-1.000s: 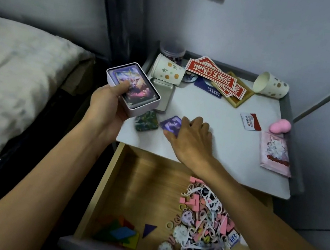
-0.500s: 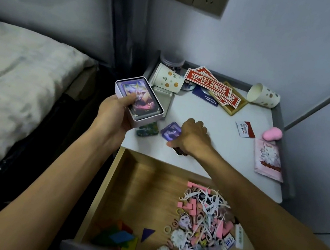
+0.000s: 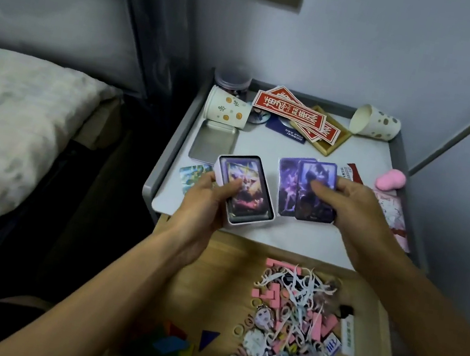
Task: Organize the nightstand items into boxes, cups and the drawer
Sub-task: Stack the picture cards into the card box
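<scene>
My left hand (image 3: 209, 195) grips a small white tin box (image 3: 245, 192) with purple picture cards stacked inside, held above the front edge of the nightstand top (image 3: 304, 239). My right hand (image 3: 352, 210) pinches two purple cards (image 3: 306, 189), fanned and lifted just right of the box. One more picture card (image 3: 193, 175) lies on the nightstand left of the box, partly behind my left hand. The tin's lid (image 3: 213, 143) lies open side up behind it. Below, the wooden drawer (image 3: 210, 282) stands open.
At the back stand a spotted paper cup (image 3: 228, 110), a jar (image 3: 232, 82), red paper strips (image 3: 292, 114) on a wooden box, and a tipped cup (image 3: 375, 122). A pink object (image 3: 390, 180) and pink packet sit right. The drawer holds clips, pink blocks and coloured shapes. A bed (image 3: 18, 126) lies left.
My right hand picked the purple cards off the nightstand and raised them beside the box. My left hand brought the box rightward and nearer the front edge.
</scene>
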A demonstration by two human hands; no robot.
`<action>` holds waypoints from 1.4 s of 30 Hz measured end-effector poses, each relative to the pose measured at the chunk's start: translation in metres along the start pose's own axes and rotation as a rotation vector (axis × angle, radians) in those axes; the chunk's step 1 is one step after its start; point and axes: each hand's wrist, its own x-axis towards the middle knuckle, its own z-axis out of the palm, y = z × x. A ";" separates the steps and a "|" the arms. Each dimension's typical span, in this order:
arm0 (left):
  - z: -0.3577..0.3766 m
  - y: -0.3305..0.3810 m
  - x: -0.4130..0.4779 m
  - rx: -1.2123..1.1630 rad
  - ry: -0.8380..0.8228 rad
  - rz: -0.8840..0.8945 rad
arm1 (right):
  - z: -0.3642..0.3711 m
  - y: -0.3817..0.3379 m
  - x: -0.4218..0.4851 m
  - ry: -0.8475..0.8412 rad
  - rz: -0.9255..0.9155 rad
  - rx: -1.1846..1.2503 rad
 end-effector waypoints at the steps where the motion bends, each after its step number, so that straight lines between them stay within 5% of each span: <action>1: 0.005 -0.004 0.000 0.002 -0.021 -0.011 | -0.004 0.000 0.000 -0.026 0.009 0.041; 9: 0.029 -0.022 -0.007 -0.025 -0.185 -0.063 | 0.000 0.017 0.003 -0.050 0.008 -0.046; 21: 0.031 -0.026 -0.008 -0.107 -0.200 -0.067 | 0.007 0.020 0.005 -0.039 0.012 -0.157; 27: 0.029 -0.028 -0.006 -0.024 -0.174 -0.028 | 0.005 0.020 0.002 0.058 -0.161 -0.457; 42: 0.031 -0.032 -0.005 -0.088 -0.212 -0.113 | 0.015 0.023 -0.002 0.013 -0.242 -0.606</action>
